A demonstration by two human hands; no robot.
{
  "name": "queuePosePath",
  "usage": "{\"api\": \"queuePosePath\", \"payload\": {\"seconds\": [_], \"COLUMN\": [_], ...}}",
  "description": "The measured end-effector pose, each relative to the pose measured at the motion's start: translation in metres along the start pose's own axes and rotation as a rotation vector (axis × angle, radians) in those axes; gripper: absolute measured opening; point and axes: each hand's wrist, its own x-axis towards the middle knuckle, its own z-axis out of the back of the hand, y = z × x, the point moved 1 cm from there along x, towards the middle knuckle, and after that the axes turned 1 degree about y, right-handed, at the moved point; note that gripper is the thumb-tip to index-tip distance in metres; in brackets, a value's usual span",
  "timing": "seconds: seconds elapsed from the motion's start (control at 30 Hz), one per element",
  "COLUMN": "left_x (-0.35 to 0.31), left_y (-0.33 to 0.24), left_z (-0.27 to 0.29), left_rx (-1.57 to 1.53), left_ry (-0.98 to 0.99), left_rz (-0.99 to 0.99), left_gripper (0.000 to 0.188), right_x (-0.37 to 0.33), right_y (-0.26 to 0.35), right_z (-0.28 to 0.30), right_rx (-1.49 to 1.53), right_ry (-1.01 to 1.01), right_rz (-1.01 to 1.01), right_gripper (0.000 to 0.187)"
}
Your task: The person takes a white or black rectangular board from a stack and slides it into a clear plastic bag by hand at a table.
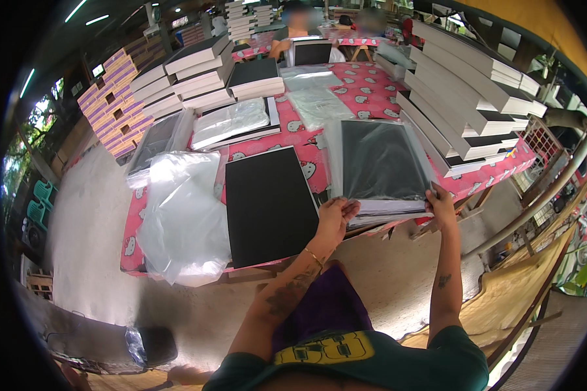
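On the near right part of the table lies a black-covered flat item in a clear plastic bag [381, 159]; white layers show at its near edge. My left hand [336, 218] is closed at the bag's near left corner, fingers pinched together. At the near right corner, my right hand [441, 205] grips the bag's edge with thumb and fingers. A bare black board [267, 205] lies flat just left of my left hand. Further left, a pile of clear plastic bags [182, 218] is spread over the table's near edge.
Tall stacks of thick white blocks with black covers [463, 98] stand at the right, and more stacks [199, 72] at the far left. A pink patterned cloth [365, 88] covers the table. Across it, another person [300, 29] handles a black-faced item. Boxes [117, 101] are piled beyond.
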Motion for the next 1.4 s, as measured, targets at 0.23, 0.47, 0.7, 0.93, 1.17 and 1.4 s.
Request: {"api": "queuePosePath", "payload": {"seconds": [0.23,0.47,0.7,0.93,1.17,1.4], "left_x": [-0.048,-0.133,-0.156,-0.127,-0.141,-0.130], "left_y": [-0.020,-0.168,-0.265,-0.325,-0.335,-0.299], "left_z": [0.022,0.157,0.301,0.300,0.234,0.154], "left_rx": [0.379,1.337,2.035,1.735,1.594,1.848], "left_ry": [0.050,-0.419,-0.636,-0.528,-0.662,-0.633], "left_rz": [0.023,-0.671,-0.528,-0.685,-0.962,-1.109], "left_gripper": [0.039,0.016,0.019,0.013,0.017,0.025], "right_x": [-0.057,-0.036,-0.052,-0.115,-0.167,-0.106], "right_y": [0.054,0.008,0.056,0.102,0.103,0.118], "right_z": [-0.111,-0.078,-0.140,-0.272,-0.422,-0.526], "right_rx": [-1.396,-1.237,-0.648,-0.194,0.384,1.001], "right_ry": [-0.626,-0.357,-0.337,0.339,1.376,1.024], "right_rz": [0.525,0.282,0.723,0.814,-0.113,-0.486], "right_gripper": [0.050,0.043,0.035,0.025,0.035,0.019]}}
